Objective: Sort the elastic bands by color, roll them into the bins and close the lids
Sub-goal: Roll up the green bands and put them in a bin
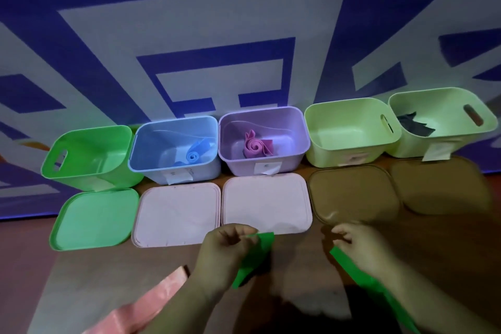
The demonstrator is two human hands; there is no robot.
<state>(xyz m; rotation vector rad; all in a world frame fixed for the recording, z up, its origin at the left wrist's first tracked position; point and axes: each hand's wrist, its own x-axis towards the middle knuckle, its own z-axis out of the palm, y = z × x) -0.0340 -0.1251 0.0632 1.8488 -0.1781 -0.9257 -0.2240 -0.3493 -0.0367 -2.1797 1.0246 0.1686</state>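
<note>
Pinching one green band (257, 251), left hand (225, 249) and right hand (357, 247) hover before lids (179, 211) fronting open bins (151, 171).

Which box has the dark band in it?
The pale green bin at the far right: a dark band lies inside. The blue bin holds a blue roll, the purple bin a pink roll; the bright green bin and the fourth bin look empty.

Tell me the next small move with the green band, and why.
Probably start rolling the green band from the end the left hand pinches, with the right hand steadying the rest. The band runs flat and unrolled between both hands, and the open bright green bin at far left looks empty.
</note>
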